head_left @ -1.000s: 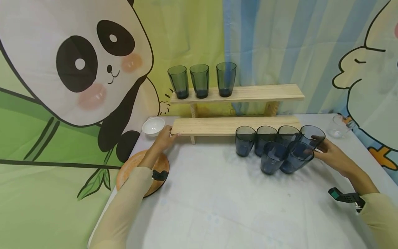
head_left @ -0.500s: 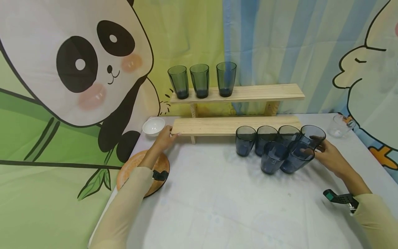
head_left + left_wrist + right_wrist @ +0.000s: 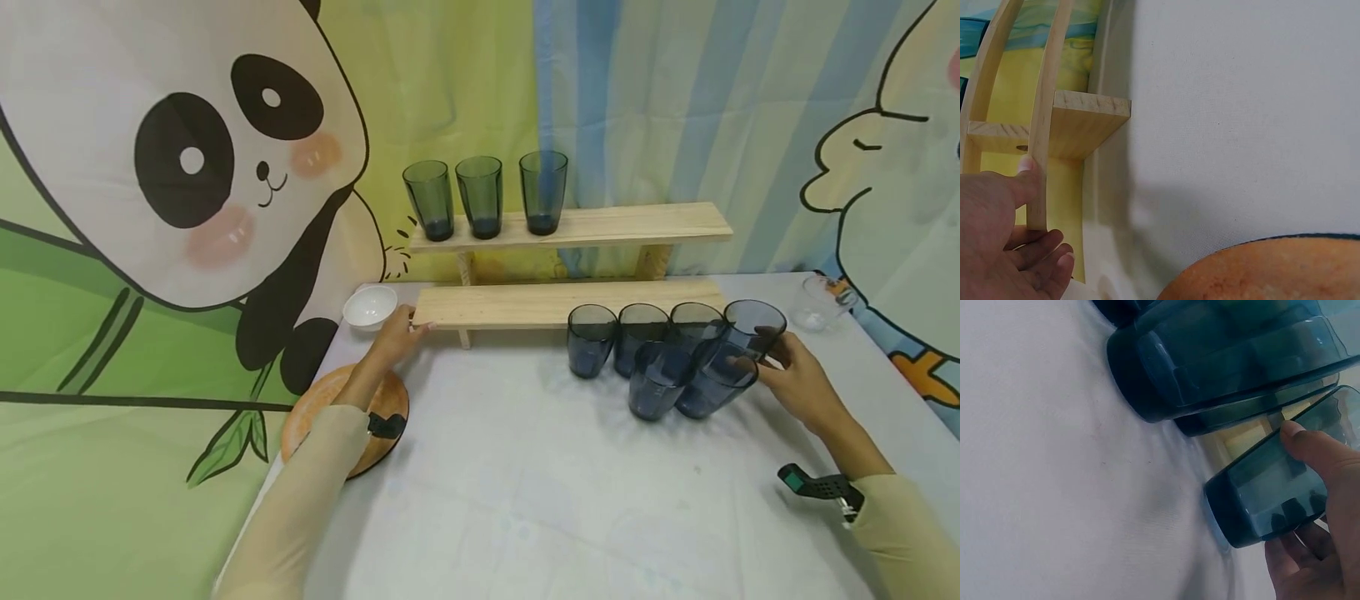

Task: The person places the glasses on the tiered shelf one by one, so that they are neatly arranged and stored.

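Note:
My left hand (image 3: pixel 393 337) grips the left end of the lower board (image 3: pixel 517 305) of a two-tier wooden shelf. In the left wrist view, the thumb lies on top of that board (image 3: pixel 1040 137) and the fingers curl beneath its end. My right hand (image 3: pixel 806 387) holds the rightmost dark blue tumbler (image 3: pixel 754 321), thumb on one side and fingers on the other. The right wrist view has this tumbler (image 3: pixel 1272 494) tilted in the picture, its base close to the white cloth. Several matching tumblers (image 3: pixel 655 387) crowd beside it, in front of the shelf.
Three green-looking tumblers (image 3: pixel 480 200) stand on the left half of the upper board (image 3: pixel 645 223). A white bowl (image 3: pixel 370 308) and a round orange-brown plate (image 3: pixel 390 400) are at the left. A clear glass vessel (image 3: pixel 816 304) stands back right, near the printed curtain (image 3: pixel 675 100).
My right forearm and wrist have swung slightly left, while its fingers stay on the tumbler. The left hand keeps its hold on the board, and the tumblers stand where they were.

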`<state>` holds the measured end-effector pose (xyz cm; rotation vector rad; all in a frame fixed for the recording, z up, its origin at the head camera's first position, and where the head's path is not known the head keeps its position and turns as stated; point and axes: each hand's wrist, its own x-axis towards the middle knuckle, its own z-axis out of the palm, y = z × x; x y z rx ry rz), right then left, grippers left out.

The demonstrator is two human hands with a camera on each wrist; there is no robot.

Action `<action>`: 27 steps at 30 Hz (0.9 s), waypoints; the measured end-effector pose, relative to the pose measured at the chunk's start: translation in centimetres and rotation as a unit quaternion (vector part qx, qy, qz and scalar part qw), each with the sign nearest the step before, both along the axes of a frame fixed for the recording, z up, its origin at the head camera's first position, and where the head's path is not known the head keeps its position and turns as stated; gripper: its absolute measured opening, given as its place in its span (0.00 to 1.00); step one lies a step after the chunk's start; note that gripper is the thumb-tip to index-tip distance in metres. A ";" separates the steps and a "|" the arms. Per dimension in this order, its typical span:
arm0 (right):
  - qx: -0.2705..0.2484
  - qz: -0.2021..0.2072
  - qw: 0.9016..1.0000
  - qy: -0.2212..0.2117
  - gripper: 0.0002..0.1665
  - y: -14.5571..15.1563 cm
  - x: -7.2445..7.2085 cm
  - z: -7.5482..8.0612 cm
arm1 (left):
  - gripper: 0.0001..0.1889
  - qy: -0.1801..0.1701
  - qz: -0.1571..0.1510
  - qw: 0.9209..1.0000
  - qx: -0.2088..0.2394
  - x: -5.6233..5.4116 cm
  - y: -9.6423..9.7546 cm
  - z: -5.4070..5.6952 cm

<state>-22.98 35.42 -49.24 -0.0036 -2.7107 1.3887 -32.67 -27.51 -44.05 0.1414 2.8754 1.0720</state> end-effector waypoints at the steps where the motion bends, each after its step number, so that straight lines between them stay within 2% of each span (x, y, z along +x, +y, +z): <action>1: 0.006 -0.005 1.000 0.002 0.52 -0.1 0.0 -0.1 | 0.33 -0.001 -0.001 1.000 -0.001 0.1 -0.2 0.0; 6: 0.018 -0.025 1.000 0.000 0.51 0.4 -0.1 1.6 | 0.32 0.006 0.000 1.000 0.005 0.1 -0.1 0.1; 12: 0.012 -0.044 0.999 -0.006 0.53 0.3 -0.6 4.7 | 0.32 0.008 -0.002 1.000 0.002 0.0 -0.1 0.2; 20: -0.002 -0.046 0.998 0.040 0.39 -0.6 -2.9 9.1 | 0.32 0.001 0.000 1.000 0.001 0.1 0.0 0.3; 27: 0.014 -0.040 0.997 0.060 0.49 -3.2 -4.8 12.8 | 0.31 0.005 -0.003 1.000 0.000 0.0 -0.1 0.1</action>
